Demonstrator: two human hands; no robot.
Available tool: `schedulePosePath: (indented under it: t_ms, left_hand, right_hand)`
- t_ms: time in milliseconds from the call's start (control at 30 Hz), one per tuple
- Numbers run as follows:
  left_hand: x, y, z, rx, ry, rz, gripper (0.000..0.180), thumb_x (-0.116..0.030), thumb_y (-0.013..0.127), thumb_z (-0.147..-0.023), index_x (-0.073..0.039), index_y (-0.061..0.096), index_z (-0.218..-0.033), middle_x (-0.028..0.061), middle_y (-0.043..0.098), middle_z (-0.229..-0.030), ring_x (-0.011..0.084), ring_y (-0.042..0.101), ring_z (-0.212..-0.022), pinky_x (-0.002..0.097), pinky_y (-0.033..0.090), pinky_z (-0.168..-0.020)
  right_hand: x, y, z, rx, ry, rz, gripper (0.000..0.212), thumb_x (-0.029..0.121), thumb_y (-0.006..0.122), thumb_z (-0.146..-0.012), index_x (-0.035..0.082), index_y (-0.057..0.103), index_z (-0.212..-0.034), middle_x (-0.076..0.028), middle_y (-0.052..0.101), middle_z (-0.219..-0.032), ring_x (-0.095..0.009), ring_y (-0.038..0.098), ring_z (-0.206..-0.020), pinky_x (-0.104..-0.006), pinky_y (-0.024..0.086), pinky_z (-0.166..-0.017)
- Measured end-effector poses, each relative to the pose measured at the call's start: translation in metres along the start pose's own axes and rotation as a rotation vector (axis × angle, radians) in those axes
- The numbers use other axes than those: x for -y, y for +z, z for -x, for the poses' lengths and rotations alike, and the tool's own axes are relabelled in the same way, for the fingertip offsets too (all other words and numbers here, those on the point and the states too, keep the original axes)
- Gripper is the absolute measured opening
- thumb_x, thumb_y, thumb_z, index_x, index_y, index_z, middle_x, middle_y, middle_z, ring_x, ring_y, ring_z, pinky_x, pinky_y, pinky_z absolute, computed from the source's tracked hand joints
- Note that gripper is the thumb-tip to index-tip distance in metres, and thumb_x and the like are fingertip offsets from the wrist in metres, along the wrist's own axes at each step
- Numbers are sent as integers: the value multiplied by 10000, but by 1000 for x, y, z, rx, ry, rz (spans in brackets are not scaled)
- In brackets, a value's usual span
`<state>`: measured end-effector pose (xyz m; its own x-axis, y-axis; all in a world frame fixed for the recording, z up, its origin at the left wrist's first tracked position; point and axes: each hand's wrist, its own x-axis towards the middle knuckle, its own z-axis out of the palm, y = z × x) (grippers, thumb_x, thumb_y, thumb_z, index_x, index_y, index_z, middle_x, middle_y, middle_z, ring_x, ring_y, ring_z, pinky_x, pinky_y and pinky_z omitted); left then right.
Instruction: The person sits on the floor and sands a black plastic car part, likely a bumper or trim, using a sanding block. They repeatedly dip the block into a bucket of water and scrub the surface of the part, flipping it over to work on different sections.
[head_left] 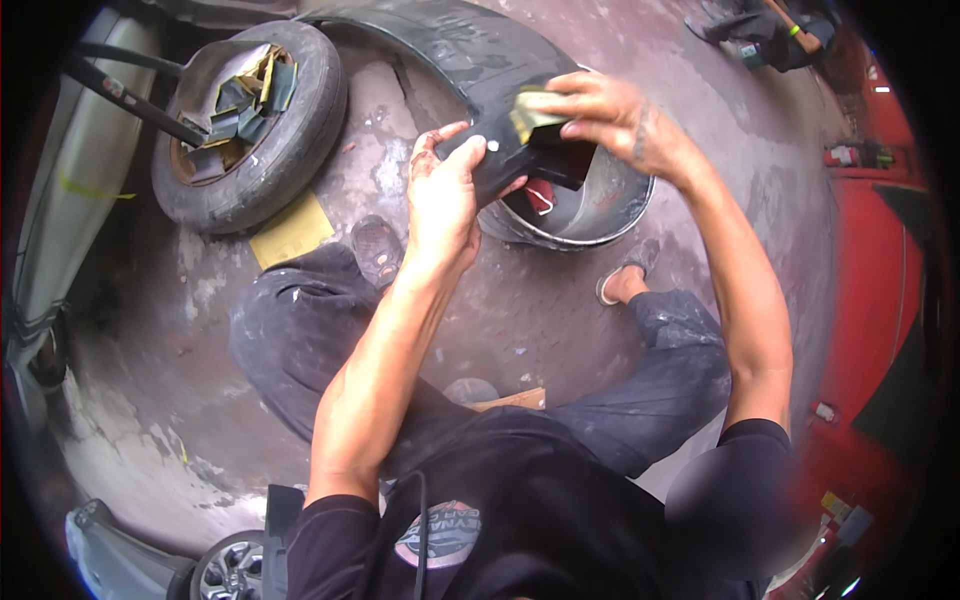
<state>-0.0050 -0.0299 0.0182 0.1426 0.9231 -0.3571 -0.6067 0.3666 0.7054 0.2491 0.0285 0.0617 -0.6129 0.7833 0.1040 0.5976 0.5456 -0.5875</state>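
Observation:
A long, curved black car body panel (455, 50) sweeps from the far side toward me. My left hand (440, 195) grips its near end, thumb on top and fingers under the edge. My right hand (625, 120) holds a small yellowish block (530, 115), which looks like a sanding block, against the panel's dark surface. The near part of the panel lies over a round dark tub (575, 242), hiding some of its opening. Inside the tub a red cloth-like thing (541, 196) shows in part.
Left of the panel lies a tyre (315, 115) with folded sandpaper pieces (240, 108) in its middle. A yellow sheet (292, 232) lies beside it. Red car bodywork (865, 300) stands at right. Another person's legs (745, 25) show at far right. A car wheel (232, 568) is at lower left.

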Motion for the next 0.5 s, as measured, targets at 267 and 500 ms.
schedulePosePath:
  t_ms: [267, 500]
  left_hand:
    - [0, 4, -3, -19, -3, 2, 468, -51, 602, -1038, 98, 412, -1439, 258, 560, -1284, 366, 701, -1104, 512, 707, -886]
    - [3, 3, -2, 13, -37, 8, 473, -46, 600, -1034, 96, 410, -1443, 248, 580, -1251, 363, 708, -1090, 505, 707, -876]
  right_hand:
    - [-3, -1, 9, -33, 39, 57, 392, 119, 760, -967, 182, 773, -1354, -120, 706, -1355, -282, 663, -1257, -401, 516, -1088]
    - [-63, -42, 37, -74, 339, -61, 419, 129, 734, -977, 167, 746, -1394, -121, 723, -1359, -273, 675, -1252, -379, 513, -1122]
